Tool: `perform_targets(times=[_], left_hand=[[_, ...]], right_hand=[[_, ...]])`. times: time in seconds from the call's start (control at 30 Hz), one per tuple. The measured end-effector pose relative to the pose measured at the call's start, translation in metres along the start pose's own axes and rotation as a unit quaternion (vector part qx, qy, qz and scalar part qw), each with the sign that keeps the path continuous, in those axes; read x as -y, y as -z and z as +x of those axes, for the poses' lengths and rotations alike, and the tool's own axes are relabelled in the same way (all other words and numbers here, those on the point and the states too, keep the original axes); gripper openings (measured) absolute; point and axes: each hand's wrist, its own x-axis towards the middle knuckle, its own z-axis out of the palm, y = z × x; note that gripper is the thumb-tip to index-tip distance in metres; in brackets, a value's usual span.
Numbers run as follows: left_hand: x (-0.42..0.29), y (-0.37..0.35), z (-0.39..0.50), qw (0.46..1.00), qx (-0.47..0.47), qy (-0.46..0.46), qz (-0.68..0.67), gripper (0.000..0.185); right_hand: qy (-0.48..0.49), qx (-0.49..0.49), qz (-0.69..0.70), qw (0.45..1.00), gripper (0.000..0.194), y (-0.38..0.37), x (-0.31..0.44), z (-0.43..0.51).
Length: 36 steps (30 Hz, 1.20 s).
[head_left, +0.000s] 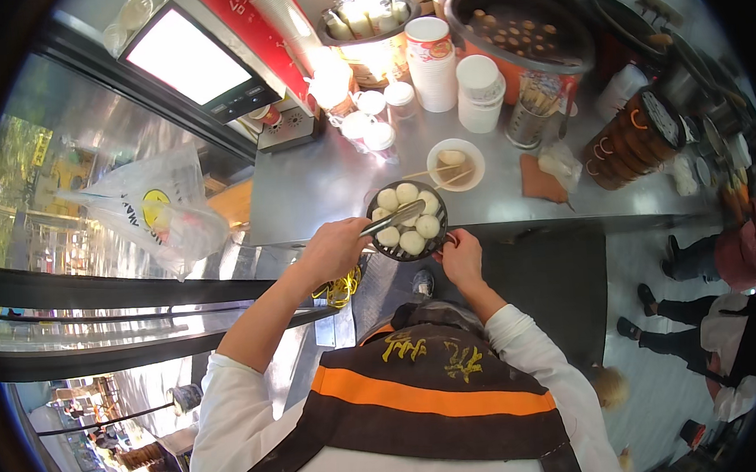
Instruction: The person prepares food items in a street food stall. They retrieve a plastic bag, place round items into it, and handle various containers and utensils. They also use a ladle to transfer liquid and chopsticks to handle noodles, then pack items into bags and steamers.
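Note:
My left hand (335, 250) grips a pair of metal tongs (397, 216), their tips over the middle of a round steamer basket (442, 245). Several white steamed buns (412, 242) lie in this basket, whose base is dark and slatted. At the basket's near right rim, my right hand (461, 257) holds it by a small handle, just off the counter's front edge. Behind it on the counter stands a white bowl (438, 181) with one bun (452, 157) inside and two wooden chopsticks (459, 178) resting across it.
A steel counter (323, 194) carries stacked paper cups (433, 70), lidded cups (378, 135), a skewer holder (528, 123), a brown cloth (540, 177) and stacked steamers (628, 139). Pots (521, 26) stand behind. A plastic bag (162, 204) is at the left; people (714, 319) stand right.

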Motion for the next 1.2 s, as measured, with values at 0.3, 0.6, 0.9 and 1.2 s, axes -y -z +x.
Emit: perform_targets(times=[0.3, 0.6, 0.9, 1.2], left_hand=[[0.053, 0.006, -0.008, 0.998, -0.060, 0.016, -0.020, 0.027], [0.099, -0.027, -0.029, 0.992, -0.095, 0.085, -0.027, 0.031], [0.127, -0.068, -0.002, 0.995, -0.099, 0.017, 0.013, 0.044], [0.116, -0.059, 0.024, 0.997, -0.044, 0.045, 0.046, 0.037]], right_hand=[[-0.005, 0.023, -0.027, 0.999, 0.018, -0.067, 0.004, 0.022], [-0.020, -0.016, -0.023, 0.999, 0.018, -0.116, -0.016, 0.045], [-0.014, -0.048, -0.048, 0.998, 0.021, -0.146, -0.079, 0.084], [-0.046, -0.006, -0.028, 0.999, 0.022, -0.147, -0.069, 0.086]])
